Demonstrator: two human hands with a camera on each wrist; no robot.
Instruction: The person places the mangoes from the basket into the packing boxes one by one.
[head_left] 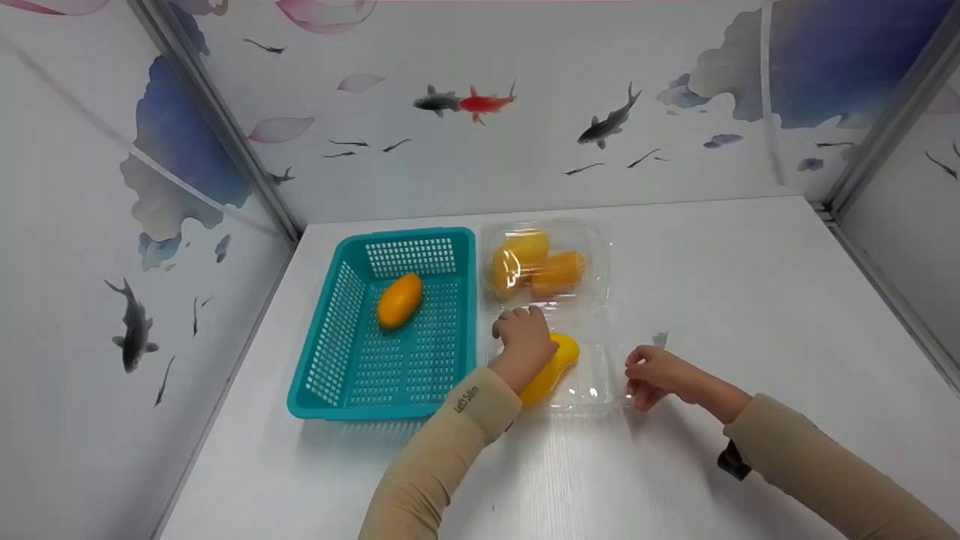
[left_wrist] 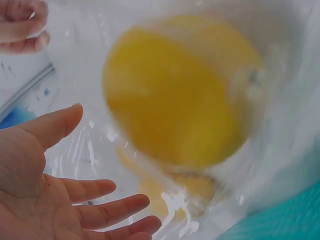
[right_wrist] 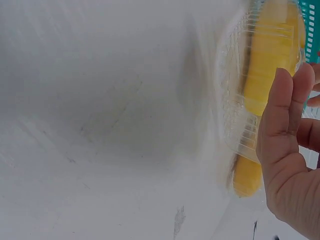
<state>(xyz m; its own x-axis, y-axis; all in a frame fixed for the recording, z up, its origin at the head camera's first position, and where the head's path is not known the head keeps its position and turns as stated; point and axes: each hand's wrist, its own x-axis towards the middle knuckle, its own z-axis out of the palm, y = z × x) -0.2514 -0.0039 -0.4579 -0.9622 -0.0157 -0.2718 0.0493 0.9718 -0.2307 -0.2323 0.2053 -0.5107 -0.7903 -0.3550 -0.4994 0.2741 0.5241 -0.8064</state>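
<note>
My left hand (head_left: 525, 341) is over the front part of a clear plastic box (head_left: 596, 379), beside a yellow mango (head_left: 551, 367) lying there. In the left wrist view its thumb and fingers (left_wrist: 112, 212) are spread, with a yellow fruit (left_wrist: 175, 95) large and blurred close by. My right hand (head_left: 664, 375) is at the right edge of the box, fingers slightly bent. The right wrist view has its fingers (right_wrist: 280, 100) extended in front of the ribbed plastic wall, with nothing visibly gripped. Behind, the rear plastic part (head_left: 596, 232) contains yellow-orange mangoes (head_left: 559, 270).
A teal perforated basket (head_left: 311, 401) stands left of the plastic box, with one orange mango (head_left: 400, 300) inside. The white table (head_left: 720, 285) is bounded by printed panels (head_left: 525, 165) at the back and sides. A small grey mark (head_left: 660, 339) lies near my right hand.
</note>
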